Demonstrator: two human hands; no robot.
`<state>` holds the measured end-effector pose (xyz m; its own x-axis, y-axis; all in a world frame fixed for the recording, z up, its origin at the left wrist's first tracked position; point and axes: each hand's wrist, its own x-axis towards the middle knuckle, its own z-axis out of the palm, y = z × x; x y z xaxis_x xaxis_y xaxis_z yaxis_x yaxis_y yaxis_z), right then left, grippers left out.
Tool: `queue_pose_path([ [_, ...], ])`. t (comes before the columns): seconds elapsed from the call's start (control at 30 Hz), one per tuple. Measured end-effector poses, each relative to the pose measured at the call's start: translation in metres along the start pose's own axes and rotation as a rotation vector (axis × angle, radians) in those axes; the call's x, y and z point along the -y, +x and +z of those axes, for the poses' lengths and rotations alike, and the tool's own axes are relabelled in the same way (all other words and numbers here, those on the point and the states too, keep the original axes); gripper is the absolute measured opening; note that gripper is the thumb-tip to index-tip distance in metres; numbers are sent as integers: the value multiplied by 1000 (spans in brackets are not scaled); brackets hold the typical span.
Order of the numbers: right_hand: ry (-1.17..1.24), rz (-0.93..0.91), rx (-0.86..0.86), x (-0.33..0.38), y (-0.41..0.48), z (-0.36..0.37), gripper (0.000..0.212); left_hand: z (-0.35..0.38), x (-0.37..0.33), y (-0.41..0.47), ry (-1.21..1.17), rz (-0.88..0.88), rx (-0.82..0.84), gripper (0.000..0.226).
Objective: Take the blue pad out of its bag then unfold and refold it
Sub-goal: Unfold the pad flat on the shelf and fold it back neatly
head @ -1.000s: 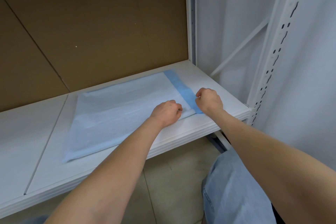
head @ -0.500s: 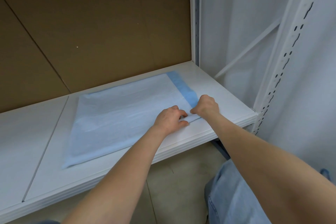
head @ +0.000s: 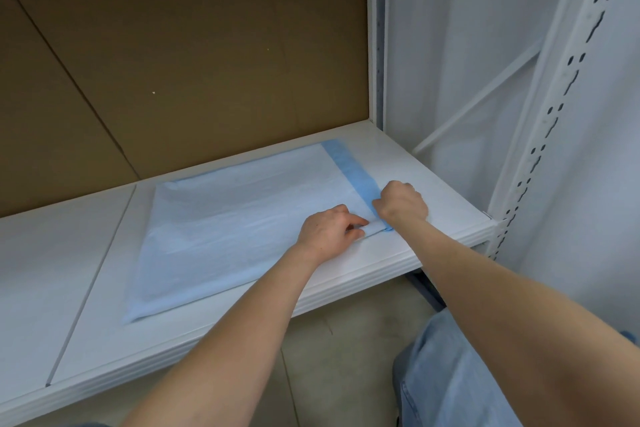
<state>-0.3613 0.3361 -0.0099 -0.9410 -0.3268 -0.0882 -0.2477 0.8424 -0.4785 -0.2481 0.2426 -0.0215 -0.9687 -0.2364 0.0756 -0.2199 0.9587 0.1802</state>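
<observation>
A flat pale bag (head: 235,229) lies on the white shelf (head: 433,184), and the light blue pad shows through its film. A brighter blue strip (head: 346,165) runs along the bag's right end. My left hand (head: 327,230) pinches the bag's near right corner with thumb and fingers. My right hand (head: 401,203) has its fingers curled on the near end of the blue strip, right beside the left hand. The pad's folds are hidden inside the bag.
A brown board (head: 194,55) backs the shelf. White slotted uprights (head: 554,97) and a diagonal brace (head: 478,97) stand at the right. Another shelf panel (head: 52,281) continues to the left. Below the shelf edge are a tan floor (head: 329,357) and my denim-covered knee (head: 450,374).
My hands have drawn closer together at the bag's near right corner. The left hand's fingers have uncurled from a fist into a pinch on the corner. The bag has stayed flat.
</observation>
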Motion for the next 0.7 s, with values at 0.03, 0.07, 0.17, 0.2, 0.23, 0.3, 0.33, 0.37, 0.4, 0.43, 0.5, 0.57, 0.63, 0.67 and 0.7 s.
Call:
queue_pose_path([
  [0.03,-48,-51,-22,4,-1,3,29,0,0,-1,-14,4,-5,32],
  [0.07,-80,-103,-52,10,-2,5,32,-2,1,-2,-39,-5,-10,31],
  [0.17,-129,-195,-85,28,-3,16,35,-10,19,-3,-100,-125,-81,30],
  [0.2,-149,-218,-90,34,-2,20,35,-14,30,-3,-82,-175,-124,31],
  [0.23,-174,-239,-95,39,-1,24,36,-18,44,-5,-54,-229,-156,32],
  [0.3,-212,-270,-96,49,2,31,36,-28,76,-9,-8,-355,-185,36],
  [0.33,-220,-272,-98,54,4,34,36,-33,92,-12,12,-426,-187,38],
  [0.37,-223,-276,-95,62,8,38,36,-40,112,-16,38,-502,-184,40],
  [0.4,-228,-274,-86,67,11,41,36,-44,127,-20,69,-569,-175,40],
  [0.43,-237,-277,-73,71,12,44,37,-48,141,-25,104,-640,-164,40],
  [0.5,-262,-306,-61,83,18,53,38,-56,170,-37,159,-788,-148,37],
  [0.57,-278,-312,-67,93,26,63,38,-62,195,-49,186,-917,-126,34],
  [0.63,-284,-272,-84,100,38,69,40,-66,218,-59,197,-1022,-127,34],
  [0.67,-289,-238,-93,102,45,70,41,-67,228,-63,186,-1063,-132,35],
  [0.7,-295,-205,-98,103,52,71,43,-67,237,-66,166,-1100,-141,36],
])
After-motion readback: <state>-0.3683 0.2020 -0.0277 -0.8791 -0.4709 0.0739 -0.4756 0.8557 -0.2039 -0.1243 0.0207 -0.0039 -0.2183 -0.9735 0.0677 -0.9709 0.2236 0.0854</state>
